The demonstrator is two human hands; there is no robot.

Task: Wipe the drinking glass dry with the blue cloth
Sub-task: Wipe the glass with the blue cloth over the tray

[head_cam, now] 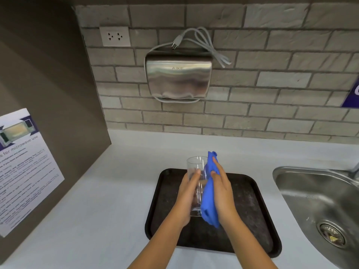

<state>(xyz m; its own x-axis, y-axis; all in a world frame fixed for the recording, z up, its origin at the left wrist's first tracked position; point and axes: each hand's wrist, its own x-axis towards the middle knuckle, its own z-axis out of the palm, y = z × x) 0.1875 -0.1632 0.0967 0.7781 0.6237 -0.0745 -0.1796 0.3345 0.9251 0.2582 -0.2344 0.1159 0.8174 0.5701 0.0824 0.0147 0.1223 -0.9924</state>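
A clear drinking glass (195, 167) is held upright above a dark tray (250, 216). My left hand (185, 199) wraps around the glass's left side and lower body. My right hand (222, 189) presses the blue cloth (209, 200) flat against the glass's right side, fingers stretched upward. The cloth runs from just above the rim down past the base, where a loose end hangs below my palm. The lower part of the glass is partly hidden by my hands and the cloth.
The tray lies on a white counter (108, 200). A steel sink (318, 206) sits to the right. A metal hand dryer (177, 79) with a loose cord hangs on the brick wall, and a microwave notice (21, 167) is on the left panel.
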